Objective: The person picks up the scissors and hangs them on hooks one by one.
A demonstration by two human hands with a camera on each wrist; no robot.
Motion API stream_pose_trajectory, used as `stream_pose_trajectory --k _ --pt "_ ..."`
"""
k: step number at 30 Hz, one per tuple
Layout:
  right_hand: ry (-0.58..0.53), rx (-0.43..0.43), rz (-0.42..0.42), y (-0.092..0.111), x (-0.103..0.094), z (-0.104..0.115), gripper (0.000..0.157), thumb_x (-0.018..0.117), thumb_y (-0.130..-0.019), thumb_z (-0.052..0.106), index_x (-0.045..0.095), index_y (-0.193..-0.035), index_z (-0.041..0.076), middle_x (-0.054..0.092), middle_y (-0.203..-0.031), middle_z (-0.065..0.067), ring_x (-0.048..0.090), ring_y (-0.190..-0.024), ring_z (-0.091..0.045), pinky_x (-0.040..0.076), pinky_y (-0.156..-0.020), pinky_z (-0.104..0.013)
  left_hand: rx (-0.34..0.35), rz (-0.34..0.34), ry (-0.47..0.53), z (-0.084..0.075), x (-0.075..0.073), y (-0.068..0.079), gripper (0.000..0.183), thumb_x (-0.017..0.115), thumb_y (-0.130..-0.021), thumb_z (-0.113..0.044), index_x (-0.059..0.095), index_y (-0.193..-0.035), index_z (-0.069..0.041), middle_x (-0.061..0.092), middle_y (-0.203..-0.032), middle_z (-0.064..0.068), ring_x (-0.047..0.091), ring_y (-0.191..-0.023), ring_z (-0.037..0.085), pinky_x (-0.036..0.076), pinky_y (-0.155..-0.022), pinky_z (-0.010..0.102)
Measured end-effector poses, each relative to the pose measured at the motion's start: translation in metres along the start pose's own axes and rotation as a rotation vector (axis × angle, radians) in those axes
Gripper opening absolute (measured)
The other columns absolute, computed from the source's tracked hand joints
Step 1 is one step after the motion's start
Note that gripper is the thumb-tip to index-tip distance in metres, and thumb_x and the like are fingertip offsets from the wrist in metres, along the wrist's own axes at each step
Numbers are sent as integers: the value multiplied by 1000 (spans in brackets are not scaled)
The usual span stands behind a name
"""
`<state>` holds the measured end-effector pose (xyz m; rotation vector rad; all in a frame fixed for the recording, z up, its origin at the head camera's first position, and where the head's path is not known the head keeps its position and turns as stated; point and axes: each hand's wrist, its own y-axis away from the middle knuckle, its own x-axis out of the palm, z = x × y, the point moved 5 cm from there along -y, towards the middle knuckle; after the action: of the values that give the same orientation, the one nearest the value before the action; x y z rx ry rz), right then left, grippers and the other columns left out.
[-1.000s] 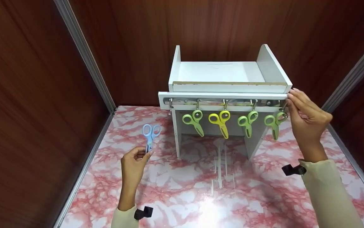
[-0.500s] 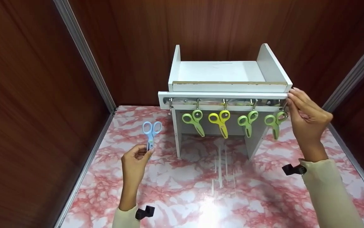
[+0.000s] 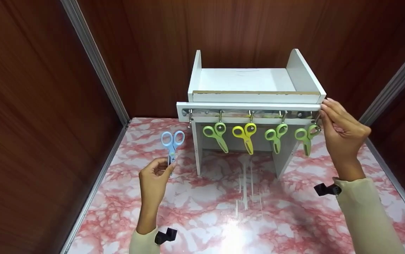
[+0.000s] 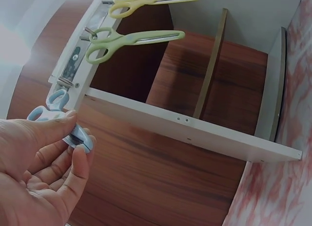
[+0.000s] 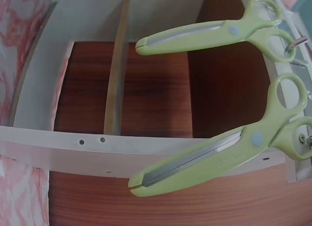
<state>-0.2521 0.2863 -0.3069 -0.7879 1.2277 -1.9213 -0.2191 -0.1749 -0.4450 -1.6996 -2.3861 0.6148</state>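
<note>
My left hand (image 3: 153, 181) pinches light blue scissors (image 3: 172, 151) by the blade end, finger loops upward, in front and left of a white rack. In the left wrist view the loops of these scissors (image 4: 48, 114) appear close to a bare metal hook (image 4: 64, 83). My right hand (image 3: 345, 135) holds the right end of the hook board (image 3: 202, 105), thumb in front. From the board's other hooks hang green scissors (image 3: 221, 143), yellow scissors (image 3: 248, 144), then two more green pairs; the rightmost green scissors (image 3: 306, 144) hang beside my right hand, which the right wrist view does not show.
The white rack (image 3: 198, 151) stands on a red-and-white marbled table (image 3: 202, 211), with an upper tray (image 3: 248, 81) behind the board. Brown wood-grain panels (image 3: 237, 31) enclose the back and sides. Pale streaks (image 3: 245, 187) mark the tabletop before the rack.
My left hand has moved slightly right and up with the blue scissors, bringing the loops closer to the rack. My right hand has stayed at the board's end.
</note>
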Motion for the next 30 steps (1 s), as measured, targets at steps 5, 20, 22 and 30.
stream_pose_trajectory --k 5,20,22,30 --pt "3 0 4 0 0 0 18 77 -77 -19 79 -91 -7 73 -98 -28 71 -101 -43 57 -96 -38 7 1 24 -6 2 -1 10 83 -86 -8 77 -95 -7 74 -85 4 70 -76 18 58 -68 24" --pt "18 -1 28 0 1 0 21 77 -78 -19 79 -94 -6 73 -100 -27 70 -102 -44 56 -97 -38 20 20 76 -23 9 -4 11 82 -87 -11 77 -96 -6 75 -86 6 71 -76 20 58 -69 26" --pt "20 -3 31 0 1 0 22 77 -78 -19 79 -94 -6 73 -100 -27 70 -102 -44 56 -97 -38 21 20 82 -23 11 -4 12 83 -87 -12 77 -95 -6 75 -86 6 70 -76 19 58 -69 25" --pt "25 -14 4 0 0 1 17 77 -78 -18 79 -90 -7 73 -98 -27 72 -100 -40 57 -96 -38 18 40 124 -20 18 -6 17 83 -87 -17 76 -97 -5 75 -88 7 71 -76 21 59 -68 28"
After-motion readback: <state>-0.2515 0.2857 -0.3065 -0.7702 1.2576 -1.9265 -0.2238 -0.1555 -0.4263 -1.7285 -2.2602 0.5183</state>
